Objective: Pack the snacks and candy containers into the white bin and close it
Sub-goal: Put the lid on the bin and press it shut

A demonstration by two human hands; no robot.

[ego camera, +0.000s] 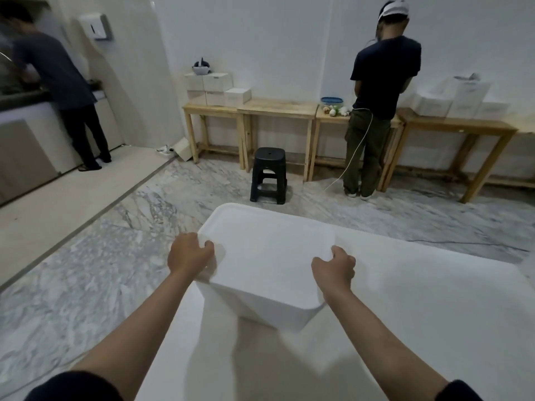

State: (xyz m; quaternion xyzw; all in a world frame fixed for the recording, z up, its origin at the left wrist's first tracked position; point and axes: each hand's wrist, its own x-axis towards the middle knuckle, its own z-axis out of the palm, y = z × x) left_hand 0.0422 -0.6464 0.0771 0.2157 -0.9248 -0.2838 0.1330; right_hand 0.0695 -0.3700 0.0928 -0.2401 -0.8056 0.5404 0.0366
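Head view: smooth rectangular white bin (269,308)

The bin (260,296) sits on the table (405,328) at its far left corner, lid (269,256) on top. A hand grips each side of the lid: left hand (189,253), right hand (334,269). Behind it stands a stool (268,175), before benches (278,111) along the wall.

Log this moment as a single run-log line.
stage: closing | lid: on white bin | left hand: grips lid edge | right hand: grips lid edge | snacks: not visible
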